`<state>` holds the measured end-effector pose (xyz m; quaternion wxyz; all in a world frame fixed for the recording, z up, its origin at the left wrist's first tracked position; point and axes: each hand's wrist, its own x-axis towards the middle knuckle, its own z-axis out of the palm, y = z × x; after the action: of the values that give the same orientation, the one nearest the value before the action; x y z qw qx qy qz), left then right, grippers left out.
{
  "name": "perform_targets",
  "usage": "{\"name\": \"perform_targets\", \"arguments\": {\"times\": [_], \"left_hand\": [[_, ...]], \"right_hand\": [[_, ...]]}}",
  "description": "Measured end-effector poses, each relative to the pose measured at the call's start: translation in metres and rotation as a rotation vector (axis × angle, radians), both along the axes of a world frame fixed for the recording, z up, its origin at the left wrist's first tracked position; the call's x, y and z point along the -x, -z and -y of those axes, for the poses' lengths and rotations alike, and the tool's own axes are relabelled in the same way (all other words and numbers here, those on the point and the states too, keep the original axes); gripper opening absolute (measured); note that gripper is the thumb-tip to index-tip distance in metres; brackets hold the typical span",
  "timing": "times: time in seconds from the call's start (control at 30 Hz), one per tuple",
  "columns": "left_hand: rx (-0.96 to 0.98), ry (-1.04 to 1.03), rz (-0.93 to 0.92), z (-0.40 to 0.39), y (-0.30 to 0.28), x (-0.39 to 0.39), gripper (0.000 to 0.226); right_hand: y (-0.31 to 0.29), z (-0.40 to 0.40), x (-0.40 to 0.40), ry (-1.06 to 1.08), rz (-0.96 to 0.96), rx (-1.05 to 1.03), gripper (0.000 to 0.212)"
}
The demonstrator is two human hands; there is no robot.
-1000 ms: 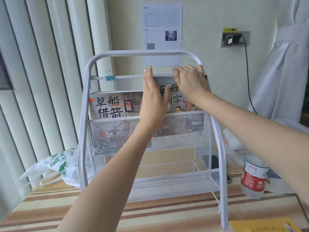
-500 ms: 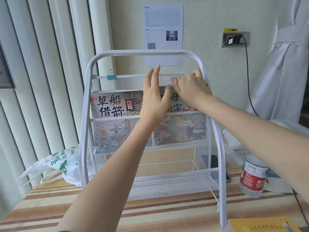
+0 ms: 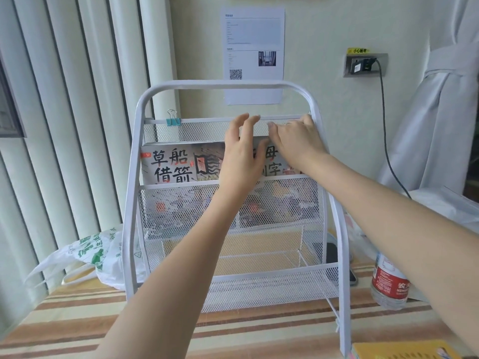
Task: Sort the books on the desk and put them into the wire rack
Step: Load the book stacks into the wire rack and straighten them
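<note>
A: Left hand [image 3: 242, 161] fingers?
B: Straight, spread, palm flat against the right book [image 3: 269, 161], gripping nothing. Right hand [image 3: 298, 143] fingers bent over its top edge.
A: Position?
B: Upright in wire rack [image 3: 228, 85] middle tier, beside the left book [image 3: 176, 164]. Lower tier open.

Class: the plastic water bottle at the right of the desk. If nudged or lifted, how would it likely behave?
The water bottle stands upright and narrow, so a sideways nudge would probably tip it. Its round body would then likely roll on the striped desk. The thin clear plastic may dent under a grip.
</note>
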<state>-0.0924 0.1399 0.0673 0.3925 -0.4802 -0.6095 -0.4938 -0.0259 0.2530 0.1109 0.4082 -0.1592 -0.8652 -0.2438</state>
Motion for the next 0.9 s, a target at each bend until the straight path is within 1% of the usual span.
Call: {"name": "perform_targets", "arguments": {"times": [0.23, 0.4, 0.47, 0.57, 0.63, 0.67, 0.7, 0.73, 0.8, 0.9], "left_hand": [[0.052, -0.024, -0.014, -0.001, 0.002, -0.001, 0.041], [0.065, -0.060, -0.001, -0.003, -0.001, 0.001, 0.047], [0.052, -0.006, 0.034, -0.003, -0.003, 0.000, 0.047], [-0.045, 0.129, 0.044, 0.003, -0.018, -0.004, 0.045], [-0.185, 0.145, 0.001, 0.009, -0.042, -0.005, 0.040], [-0.259, 0.159, 0.014, 0.012, -0.057, -0.007, 0.037], [-0.307, 0.168, 0.037, 0.015, -0.070, -0.011, 0.035], [-0.315, 0.153, 0.044, 0.018, -0.079, -0.013, 0.033], [-0.222, 0.024, -0.010, 0.021, -0.081, -0.011, 0.030], [0.100, -0.235, -0.123, 0.020, -0.047, 0.010, 0.030]], "right_hand": [[0.005, 0.001, 0.005, 0.053, -0.065, 0.046, 0.055], [0.006, -0.002, 0.002, -0.010, -0.132, 0.058, 0.060], [0.005, 0.000, 0.002, 0.004, -0.112, 0.084, 0.058], [0.005, 0.002, 0.003, 0.007, -0.082, 0.096, 0.051], [0.007, 0.003, 0.004, -0.018, -0.102, 0.125, 0.053], [0.008, 0.003, 0.005, -0.025, -0.113, 0.126, 0.055], [0.009, 0.002, 0.007, -0.017, -0.118, 0.111, 0.056], [0.010, 0.002, 0.008, 0.000, -0.122, 0.096, 0.056], [0.011, 0.004, 0.009, 0.014, -0.126, 0.104, 0.056], [0.013, 0.006, 0.006, -0.048, -0.163, 0.179, 0.046]]}}
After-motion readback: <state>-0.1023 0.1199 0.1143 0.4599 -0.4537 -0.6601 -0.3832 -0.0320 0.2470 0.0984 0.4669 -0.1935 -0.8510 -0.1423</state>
